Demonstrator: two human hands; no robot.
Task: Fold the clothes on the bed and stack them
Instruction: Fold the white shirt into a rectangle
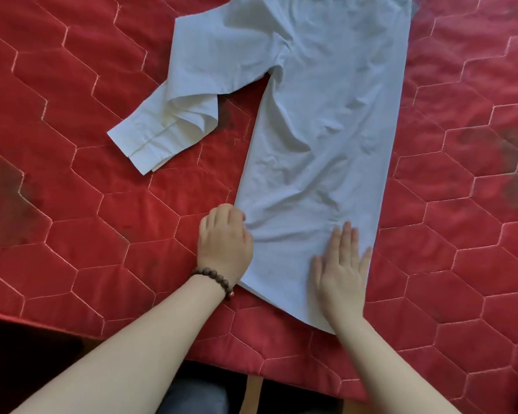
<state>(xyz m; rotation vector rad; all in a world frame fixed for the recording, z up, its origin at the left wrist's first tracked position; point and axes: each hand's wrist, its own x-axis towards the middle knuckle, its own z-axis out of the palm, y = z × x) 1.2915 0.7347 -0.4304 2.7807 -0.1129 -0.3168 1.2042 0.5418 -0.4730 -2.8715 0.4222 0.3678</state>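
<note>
A pale blue long-sleeved shirt (320,138) lies lengthwise on the red quilted bedspread (72,204), its hem near and its collar end running out of view at the far edge. The right hand (343,273) lies flat with straight, spread fingers, pressing the near right part of the hem. The left hand (223,243), with a bead bracelet (214,279) at the wrist, has its fingers curled at the shirt's left edge and seems to pinch the cloth there.

The risk I judge: if the left hand pulls while the right presses unevenly, the panel could skew or wrinkle. The free sleeve (174,115) sprawls to the left and may bunch when folded in. The bed's near edge is close behind the hem; bare bedspread lies left and right.
</note>
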